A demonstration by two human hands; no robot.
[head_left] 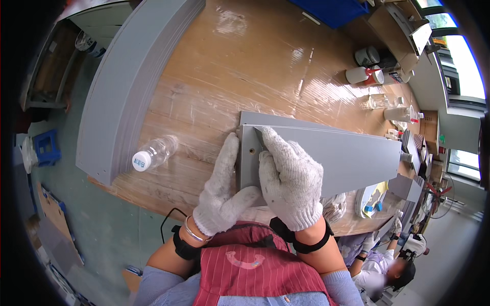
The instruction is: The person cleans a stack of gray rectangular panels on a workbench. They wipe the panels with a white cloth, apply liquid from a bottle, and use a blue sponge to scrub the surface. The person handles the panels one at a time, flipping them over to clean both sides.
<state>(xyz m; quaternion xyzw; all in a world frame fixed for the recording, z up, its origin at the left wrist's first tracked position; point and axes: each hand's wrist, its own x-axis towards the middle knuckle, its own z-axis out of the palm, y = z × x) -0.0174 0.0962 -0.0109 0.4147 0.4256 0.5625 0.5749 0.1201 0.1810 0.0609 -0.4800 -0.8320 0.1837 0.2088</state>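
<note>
Left hand (218,198), white knit glove: fingers straight and together, thumb spread wide, laid along the left end of a grey panel (352,160); not closed around it. Right hand (293,178), same glove: fingers partly curled on top of the panel, index reaching to its far left corner; could not tell whether anything sat inside the curl. Panel lay near the near edge of the tabletop (204,81), roughly midway along, with a small hole (251,151) showing between the hands. Clear bottle (162,149) lay on its side toward the near left corner, beside a stack of grey boards (127,86) along the left edge. Blue bin (334,11) was at the far edge; white squeeze bottle (356,75) stood toward the right edge. Co-worker (380,273) was at the right, gloved too.
</note>
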